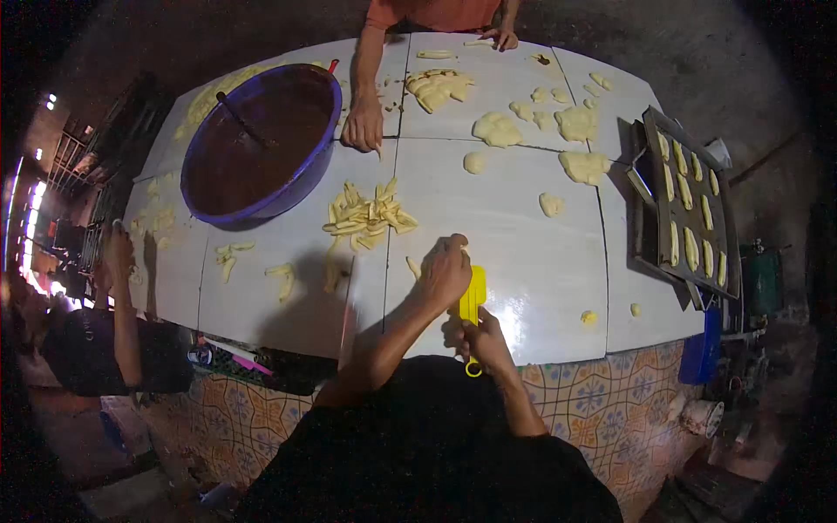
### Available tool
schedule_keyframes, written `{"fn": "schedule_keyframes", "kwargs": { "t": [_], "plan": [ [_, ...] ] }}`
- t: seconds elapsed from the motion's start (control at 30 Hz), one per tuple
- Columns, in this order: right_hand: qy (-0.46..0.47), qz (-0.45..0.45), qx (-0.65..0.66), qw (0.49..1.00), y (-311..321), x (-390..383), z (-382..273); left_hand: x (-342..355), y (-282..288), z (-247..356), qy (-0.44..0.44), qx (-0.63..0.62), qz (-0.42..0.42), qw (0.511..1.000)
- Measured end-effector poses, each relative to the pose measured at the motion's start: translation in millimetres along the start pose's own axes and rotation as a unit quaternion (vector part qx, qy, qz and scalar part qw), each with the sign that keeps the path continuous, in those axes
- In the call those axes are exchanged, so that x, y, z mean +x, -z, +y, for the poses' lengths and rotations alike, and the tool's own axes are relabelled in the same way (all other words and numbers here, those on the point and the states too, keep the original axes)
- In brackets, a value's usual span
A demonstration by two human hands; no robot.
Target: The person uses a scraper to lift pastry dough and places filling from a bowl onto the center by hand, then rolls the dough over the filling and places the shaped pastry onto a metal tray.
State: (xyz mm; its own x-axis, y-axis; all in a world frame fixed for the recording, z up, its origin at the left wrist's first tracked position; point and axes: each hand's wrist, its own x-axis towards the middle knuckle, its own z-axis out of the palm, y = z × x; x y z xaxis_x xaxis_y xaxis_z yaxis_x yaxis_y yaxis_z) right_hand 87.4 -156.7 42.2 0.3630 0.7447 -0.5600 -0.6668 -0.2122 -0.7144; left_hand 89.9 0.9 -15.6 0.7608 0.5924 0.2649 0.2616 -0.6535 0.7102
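Note:
My right hand [484, 342] is closed round the handle of a yellow plastic scraper-like tool [473, 289] with a ring at its end, upright over the white tiled table [549, 261]. My left hand [446, 272] is closed just above the tool's blade, at its left; something small and pale may be in its fingers, partly hidden. A short strip of dough [413, 267] lies left of that hand, and a pile of pale dough strips [366, 218] lies farther up. A single small dough lump [588, 317] sits to the right.
A purple basin [301, 174] of brown mixture, flattened dough pieces [497, 129] and a metal tray [649, 209] of shaped strips at the right. A co-worker's hand [364, 122] works across the table; another co-worker's arm [122, 296] is at the left.

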Motion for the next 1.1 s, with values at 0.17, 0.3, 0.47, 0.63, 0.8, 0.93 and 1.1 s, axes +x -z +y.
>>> {"fn": "schedule_keyframes", "kwargs": {
  "t": [0.17,0.3,0.47,0.63,0.8,0.93,1.1],
  "plan": [
    [0.229,0.118,-0.155,0.954,5,-1,12,12,51,23,0.325,-0.693,-0.066,0.640],
    [0.297,0.146,-0.393,0.858,-17,-3,4,1,60,12,0.454,-0.742,0.038,0.492],
    [0.264,0.091,-0.460,0.843,-40,-7,3,-22,52,7,0.422,-0.782,0.097,0.448],
    [0.359,0.083,-0.503,0.782,-36,-1,17,-24,53,10,0.436,-0.760,0.184,0.445],
    [0.390,0.082,-0.525,0.752,-31,3,23,-26,58,18,0.443,-0.712,0.205,0.505],
    [0.406,0.076,-0.532,0.739,-33,6,25,-33,57,13,0.460,-0.720,0.182,0.488],
    [0.376,0.071,-0.524,0.761,-34,6,24,-43,60,19,0.392,-0.762,0.133,0.499]
  ]
}}
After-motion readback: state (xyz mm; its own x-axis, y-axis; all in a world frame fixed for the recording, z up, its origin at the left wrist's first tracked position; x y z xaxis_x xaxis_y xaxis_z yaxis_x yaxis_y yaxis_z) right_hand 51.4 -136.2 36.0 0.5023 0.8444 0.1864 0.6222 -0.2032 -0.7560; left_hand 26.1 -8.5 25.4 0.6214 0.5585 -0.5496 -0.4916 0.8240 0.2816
